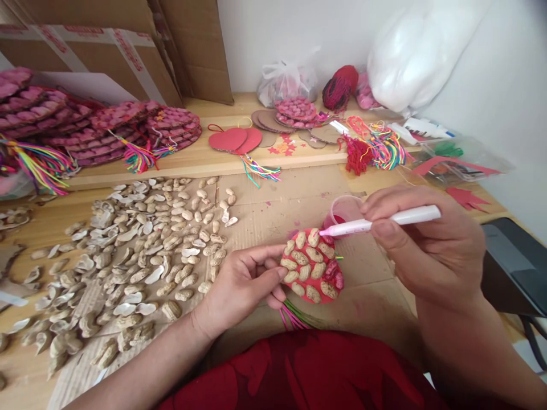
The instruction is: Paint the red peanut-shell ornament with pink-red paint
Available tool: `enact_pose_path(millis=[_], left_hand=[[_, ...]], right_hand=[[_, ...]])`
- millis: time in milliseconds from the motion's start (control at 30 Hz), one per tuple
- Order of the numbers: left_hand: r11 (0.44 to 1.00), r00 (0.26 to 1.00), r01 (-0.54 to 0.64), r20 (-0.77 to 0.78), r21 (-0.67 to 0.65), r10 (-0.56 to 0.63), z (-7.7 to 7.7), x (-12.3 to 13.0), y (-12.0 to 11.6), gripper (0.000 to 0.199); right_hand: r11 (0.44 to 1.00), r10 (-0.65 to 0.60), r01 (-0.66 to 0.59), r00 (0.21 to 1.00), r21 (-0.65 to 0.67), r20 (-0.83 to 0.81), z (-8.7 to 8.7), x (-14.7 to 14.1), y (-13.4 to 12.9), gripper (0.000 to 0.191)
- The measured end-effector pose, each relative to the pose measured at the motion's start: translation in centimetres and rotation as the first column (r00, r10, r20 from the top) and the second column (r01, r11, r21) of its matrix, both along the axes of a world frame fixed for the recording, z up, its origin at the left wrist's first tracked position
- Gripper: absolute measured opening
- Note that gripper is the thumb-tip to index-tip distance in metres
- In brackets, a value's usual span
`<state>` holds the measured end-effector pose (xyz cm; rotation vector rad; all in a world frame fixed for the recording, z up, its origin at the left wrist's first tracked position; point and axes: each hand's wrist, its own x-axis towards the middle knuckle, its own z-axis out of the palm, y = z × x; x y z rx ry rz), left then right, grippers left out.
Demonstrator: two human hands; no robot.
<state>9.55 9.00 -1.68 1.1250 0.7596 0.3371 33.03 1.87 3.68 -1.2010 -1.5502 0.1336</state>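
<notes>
Between the thumb and fingers of my left hand [252, 279] is the edge of a red disc covered with peanut shells [308, 265]. Most of its shells are plain tan; a few along the right edge are coloured pink-red. Coloured strings hang from its lower side. My right hand [427, 245] is closed on a white paintbrush [384, 221] with a pink tip, which meets or nearly meets a shell at the disc's top. Just behind the disc stands a clear plastic cup [342, 213] with pink-red liquid, partly hidden by the right hand's brush.
Loose peanut shells [171, 250] spread over cardboard [273, 210] on the left. Stacked pink shell discs [115, 131] with tassels line the back shelf. Red discs [235, 139], yarn [339, 88], tassels [387, 145] and plastic bags [286, 85] sit there too. A black device [517, 262] lies at right.
</notes>
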Motion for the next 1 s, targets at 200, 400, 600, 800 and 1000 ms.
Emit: enact_pose_path(millis=[200, 400, 600, 800, 1000], left_hand=[[1.000, 1.000, -0.013, 0.024, -0.007, 0.014, 0.01, 0.09, -0.04, 0.047], [1.000, 1.000, -0.014, 0.024, 0.001, 0.014, -0.22, -0.02, -0.01, 0.048], [1.000, 1.000, -0.008, 0.018, 0.004, 0.008, -0.18, -0.05, -0.01, 0.049], [1.000, 0.999, -0.029, 0.027, -0.007, 0.029, -0.42, 0.01, 0.01, 0.049], [0.999, 0.998, -0.043, 0.055, -0.028, 0.044, -0.70, -0.09, 0.04, 0.047]], right_hand=[[0.999, 0.014, -0.013, 1.000, -0.036, 0.012, -0.17, 0.10, 0.11, 0.021], [1.000, 0.016, -0.015, 0.998, 0.008, -0.056, -0.07, -0.01, 0.23, 0.019], [0.999, -0.045, 0.044, 0.999, -0.017, -0.020, -0.33, 0.27, 0.29, 0.019], [0.998, 0.049, -0.049, 0.999, -0.027, -0.020, -0.19, 0.21, 0.25, 0.018], [0.992, -0.118, 0.120, 0.991, 0.031, -0.058, -0.58, 0.65, 0.31, 0.013]])
